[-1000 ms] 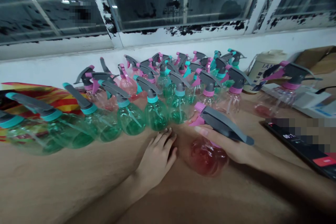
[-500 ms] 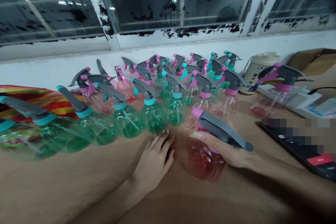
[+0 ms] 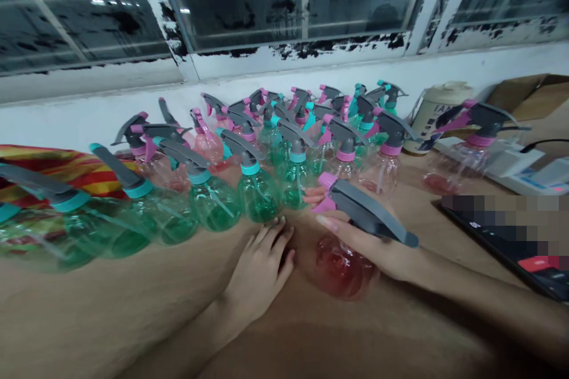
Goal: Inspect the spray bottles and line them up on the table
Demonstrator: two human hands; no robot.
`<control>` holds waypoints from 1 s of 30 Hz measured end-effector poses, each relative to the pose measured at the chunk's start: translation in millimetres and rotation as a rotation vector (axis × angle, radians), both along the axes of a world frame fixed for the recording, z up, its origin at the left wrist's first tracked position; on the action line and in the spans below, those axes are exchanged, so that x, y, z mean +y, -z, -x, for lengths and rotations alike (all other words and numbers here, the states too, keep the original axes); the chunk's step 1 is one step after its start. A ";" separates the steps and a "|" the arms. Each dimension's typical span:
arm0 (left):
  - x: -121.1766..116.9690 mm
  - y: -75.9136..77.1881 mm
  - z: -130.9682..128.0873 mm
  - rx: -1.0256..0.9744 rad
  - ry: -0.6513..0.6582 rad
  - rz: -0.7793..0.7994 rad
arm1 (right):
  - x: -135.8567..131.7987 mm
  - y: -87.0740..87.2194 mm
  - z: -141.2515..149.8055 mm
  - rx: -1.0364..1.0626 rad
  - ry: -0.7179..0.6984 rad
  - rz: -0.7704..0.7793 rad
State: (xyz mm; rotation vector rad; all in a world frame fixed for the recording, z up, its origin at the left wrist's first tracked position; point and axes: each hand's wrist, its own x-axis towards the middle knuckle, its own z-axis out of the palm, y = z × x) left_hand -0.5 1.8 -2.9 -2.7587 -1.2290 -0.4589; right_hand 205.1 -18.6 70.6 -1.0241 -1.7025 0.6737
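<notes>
My right hand point(image 3: 377, 251) is closed around the neck of a spray bottle point(image 3: 340, 269) with a clear red body, a pink nozzle and a grey top. The bottle leans a little, its nozzle pointing to the upper left. Whether its base touches the table is hard to tell. Beside it, my left hand point(image 3: 262, 272) lies palm down on the table with its fingers stretched out and nothing in them. Just beyond those fingertips stands a green spray bottle point(image 3: 259, 192) with a turquoise collar.
Several green and pink spray bottles point(image 3: 213, 201) crowd the table's back half. A red and yellow cloth point(image 3: 106, 180) lies behind them at left. At right are one pink spray bottle point(image 3: 462, 157), a cream container point(image 3: 444, 106), a cardboard box point(image 3: 528, 95) and a phone point(image 3: 502, 249).
The red spray bottle and my right hand have shifted slightly left and up in the picture. The left hand stays flat in the same place.
</notes>
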 end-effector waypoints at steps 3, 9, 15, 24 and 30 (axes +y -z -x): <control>0.0 0.5 0.4 -0.013 0.000 0.000 | 0.6 0.3 0.6 0.006 -0.010 -0.045; -0.2 -0.3 0.9 -0.013 0.008 -0.003 | -2.2 -3.9 -0.3 0.021 0.001 -0.064; -0.5 -1.1 0.7 -0.022 0.010 -0.001 | -1.0 -6.1 0.4 -0.056 0.051 -0.076; -0.3 0.7 0.3 -0.008 -0.004 -0.007 | -9.3 -6.0 3.4 -0.080 0.016 -0.049; 0.1 1.7 0.9 -0.035 0.009 -0.024 | -8.2 -8.0 3.8 -0.066 -0.011 -0.020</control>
